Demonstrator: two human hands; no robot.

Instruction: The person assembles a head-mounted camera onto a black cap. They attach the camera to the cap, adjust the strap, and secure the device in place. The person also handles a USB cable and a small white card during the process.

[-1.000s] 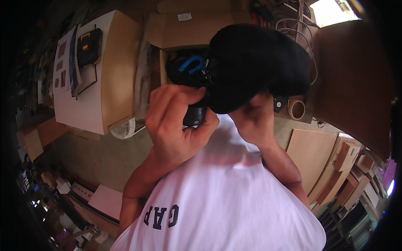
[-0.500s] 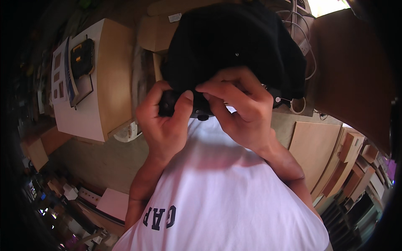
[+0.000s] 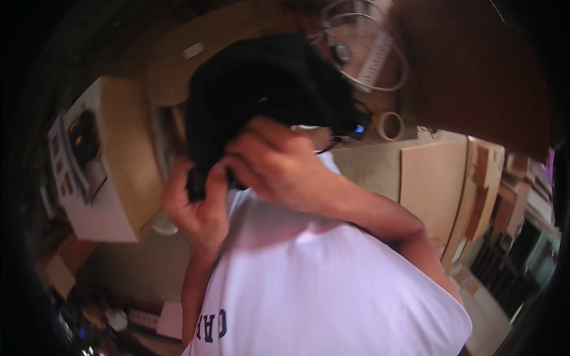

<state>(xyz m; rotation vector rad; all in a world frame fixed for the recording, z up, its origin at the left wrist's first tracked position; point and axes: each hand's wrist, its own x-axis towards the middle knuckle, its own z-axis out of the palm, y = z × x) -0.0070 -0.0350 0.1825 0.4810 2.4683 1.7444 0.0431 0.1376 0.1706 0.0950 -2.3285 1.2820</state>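
Note:
A rounded black cap (image 3: pixel 267 77) of soft-looking cloth is in front of my chest. My left hand (image 3: pixel 199 210) is closed on its near left edge, thumb against fingers, around a dark hard-looking part (image 3: pixel 195 184). Bent over the same edge, my right hand (image 3: pixel 282 169) has its fingertips pinched close to my left thumb. What exactly lies under those fingertips is hidden, and motion blurs both hands. A small dark piece with a blue light (image 3: pixel 359 128) and a thin cable shows at the cap's right side.
To the left stands a pale wooden cabinet (image 3: pixel 122 154) with a black-and-yellow case (image 3: pixel 84 136) on its top. A white power strip (image 3: pixel 375 62) with cables and a tape roll (image 3: pixel 390 126) lie on a surface beyond. Wooden boards (image 3: pixel 430 190) lean at the right.
Both hands and the cap have moved left, and the hands are also lower in view. My right forearm now reaches further across my body. A blue light now shows beside the cap.

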